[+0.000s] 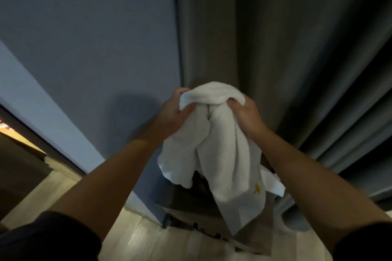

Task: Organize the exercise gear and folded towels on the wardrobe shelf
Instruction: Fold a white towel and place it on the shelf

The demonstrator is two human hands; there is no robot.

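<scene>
Towel position: You are holding the white towel (214, 144) up in front of you, between both hands, before the grey curtain (275, 38) and the blue-grey wall (95, 38).
Left hand: Your left hand (177, 112) is gripping the bunched top edge at its left end, with the fingers curled into the cloth.
Right hand: Your right hand (247, 115) is gripping the same edge at its right end, with the fingers closed round a gather of fabric.
Long axis: The towel is hanging downward from the hands. The gripped edge is running left to right between them.
Nearer hand: Neither; both are holding at about the same height and reach.
Fold state: The cloth is hanging crumpled and appears unfolded. A small yellow mark (257, 188) is showing near the lower right.
Beneath: The lower corner is dangling over a dark low piece of furniture (191, 199) on the wooden floor (144, 239). You cannot tell whether it is touching.
Count: One towel and two hands. No exercise gear or wardrobe shelf is showing.
Next move (judgement): You are likely needing to spread the top edge sideways before folding.
</scene>
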